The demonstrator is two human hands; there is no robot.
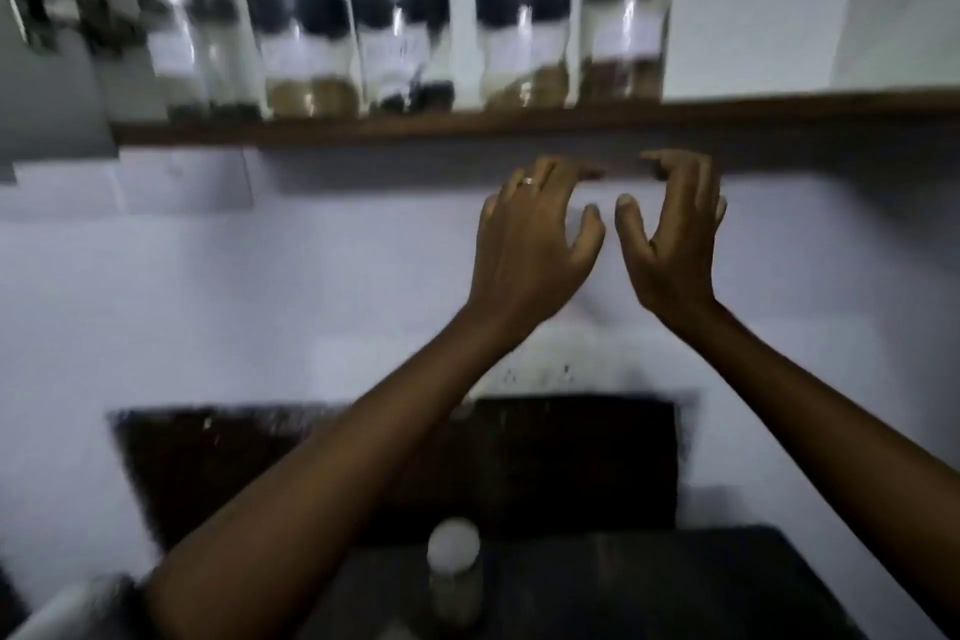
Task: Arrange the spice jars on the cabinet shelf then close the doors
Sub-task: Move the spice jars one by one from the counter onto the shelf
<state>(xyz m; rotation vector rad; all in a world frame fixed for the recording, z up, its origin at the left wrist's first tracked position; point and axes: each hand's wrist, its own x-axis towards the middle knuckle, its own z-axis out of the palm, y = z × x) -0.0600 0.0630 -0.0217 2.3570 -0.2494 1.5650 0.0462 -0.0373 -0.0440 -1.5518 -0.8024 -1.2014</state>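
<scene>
5 spice jars (400,36) upright in a row on brown cabinet shelf (519,122), white wall behind. Frame blurred. Left hand (535,234) and right hand (670,229) just below shelf edge, fingers loosely curled, holding nothing. 1 white-lidded jar (453,572) upright on dark worktop (649,587) below.

Dim, blurred kitchen corner: white wall (208,307), dark splashback panel (571,463) low on it, dark tabletop (675,587) below, white cabinet interior (753,16) above.
</scene>
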